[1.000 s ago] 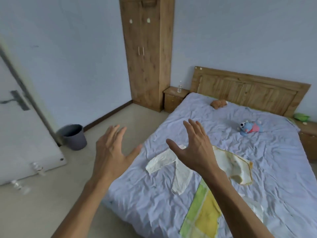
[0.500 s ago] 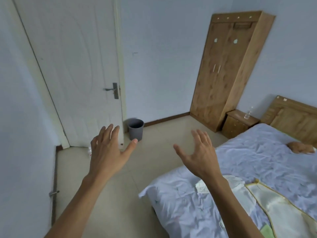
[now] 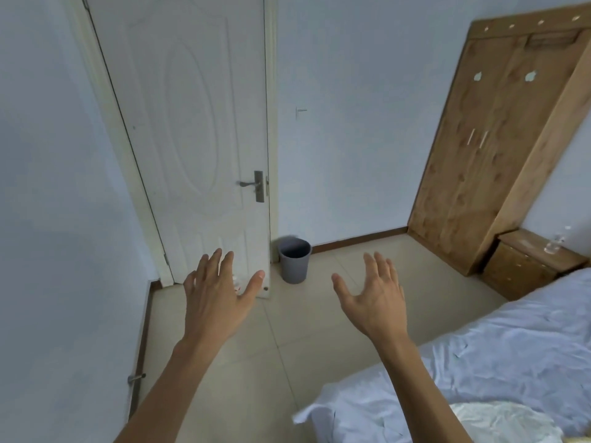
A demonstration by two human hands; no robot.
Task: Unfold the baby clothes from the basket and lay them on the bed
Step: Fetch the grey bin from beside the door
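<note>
Head view: both hands empty over the floor

Left hand (image 3: 217, 302) and right hand (image 3: 374, 302) spread wide, each grip holding nothing; pale baby clothes (image 3: 499, 420) lie at the bed's (image 3: 527, 343) near corner; grey bin (image 3: 294, 259) beside door (image 3: 192, 139)

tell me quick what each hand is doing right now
left hand: open, fingers spread, holding nothing
right hand: open, fingers spread, holding nothing

Both forearms were bare, with no sleeve reaching into view. The left hand (image 3: 217, 302) and right hand (image 3: 375, 303) wore nothing.
</note>
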